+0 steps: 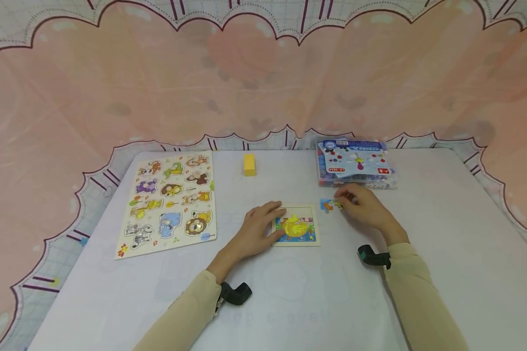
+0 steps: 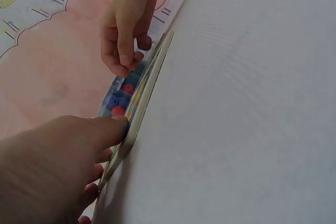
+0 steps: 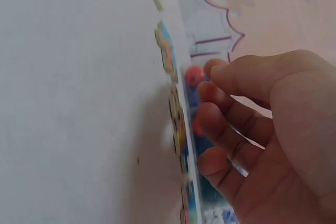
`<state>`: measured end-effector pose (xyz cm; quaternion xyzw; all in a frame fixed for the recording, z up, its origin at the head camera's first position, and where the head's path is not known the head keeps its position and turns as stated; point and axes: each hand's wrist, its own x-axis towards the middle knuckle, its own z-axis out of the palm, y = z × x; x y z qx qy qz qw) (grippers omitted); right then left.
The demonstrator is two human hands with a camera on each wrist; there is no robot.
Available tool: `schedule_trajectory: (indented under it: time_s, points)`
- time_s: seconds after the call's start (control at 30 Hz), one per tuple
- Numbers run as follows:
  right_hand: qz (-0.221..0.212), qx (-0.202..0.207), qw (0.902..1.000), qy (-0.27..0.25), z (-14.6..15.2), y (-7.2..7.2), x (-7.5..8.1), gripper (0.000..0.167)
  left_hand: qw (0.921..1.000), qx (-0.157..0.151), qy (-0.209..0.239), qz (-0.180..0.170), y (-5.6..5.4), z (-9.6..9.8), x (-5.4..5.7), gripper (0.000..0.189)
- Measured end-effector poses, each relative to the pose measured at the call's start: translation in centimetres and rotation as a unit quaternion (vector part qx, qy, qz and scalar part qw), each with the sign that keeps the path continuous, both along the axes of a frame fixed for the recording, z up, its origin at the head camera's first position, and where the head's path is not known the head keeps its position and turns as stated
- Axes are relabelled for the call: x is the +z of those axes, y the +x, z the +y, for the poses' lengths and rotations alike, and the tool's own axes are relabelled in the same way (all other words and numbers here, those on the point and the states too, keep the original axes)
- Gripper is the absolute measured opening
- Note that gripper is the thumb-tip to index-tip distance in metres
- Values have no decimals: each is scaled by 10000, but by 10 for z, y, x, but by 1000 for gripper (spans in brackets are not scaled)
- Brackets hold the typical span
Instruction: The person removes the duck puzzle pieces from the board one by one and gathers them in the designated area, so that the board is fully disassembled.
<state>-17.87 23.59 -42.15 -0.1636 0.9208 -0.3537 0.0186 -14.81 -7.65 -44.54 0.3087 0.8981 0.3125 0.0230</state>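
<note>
A small wooden puzzle board [image 1: 296, 242] with a yellow duck picture lies flat on the table. My left hand [image 1: 258, 224] rests on its left side, fingers spread and fairly straight, with the thumb over the lower left part. To the right of the board are loose jigsaw pieces [image 1: 327, 204], partly covered by my right hand [image 1: 363, 207]. In the right wrist view, that hand's fingers are loosely bent above the pieces [image 3: 167, 53], and nothing shows between thumb and index finger.
Behind my right hand stands a clear plastic box of beads [image 1: 355, 163] with a blue printed label. A yellow block [image 1: 249, 165] stands at the back. On the left lies a large animal puzzle board [image 1: 182, 202]. Patterned cloth borders the white table [image 1: 285, 307].
</note>
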Motion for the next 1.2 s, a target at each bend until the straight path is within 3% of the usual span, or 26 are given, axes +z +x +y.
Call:
schedule_trajectory:
  time_s: [0.47,1.03,1.2]
  points:
    - [-330,640,9973,139,-43,11,7,17,9994,-7,-271,232,1,-3,1,56]
    - [-210,1159,9913,583,-84,19,4,23,9995,47,-252,184,-2,-4,-1,62]
    - [-293,1183,9913,488,-92,23,5,26,9994,82,-324,80,-2,-3,0,66]
